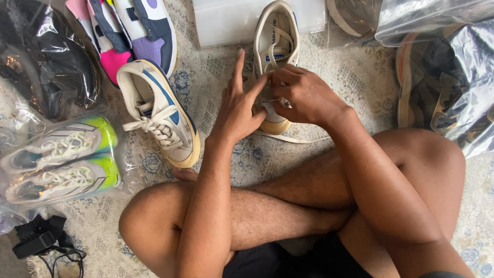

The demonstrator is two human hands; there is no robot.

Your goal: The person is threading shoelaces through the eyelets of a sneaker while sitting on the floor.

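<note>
A cream sneaker (275,38) stands on the rug in front of me, toe toward me. Both my hands work at its lacing near the toe. My left hand (237,105) pinches the white shoelace (296,138) with thumb and a finger, its index finger raised. My right hand (303,92) grips the lace over the front eyelets. A loose end of the lace trails on the rug below the toe. The matching cream sneaker with a blue stripe (159,110) lies laced to the left, apart from my hands.
I sit cross-legged on a patterned rug (216,77). Bagged white-and-green shoes (62,162) lie at left, a colourful pair (131,33) at top left, a clear box (226,20) behind the sneaker, bagged shoes (447,87) at right, a black strap (38,237) at bottom left.
</note>
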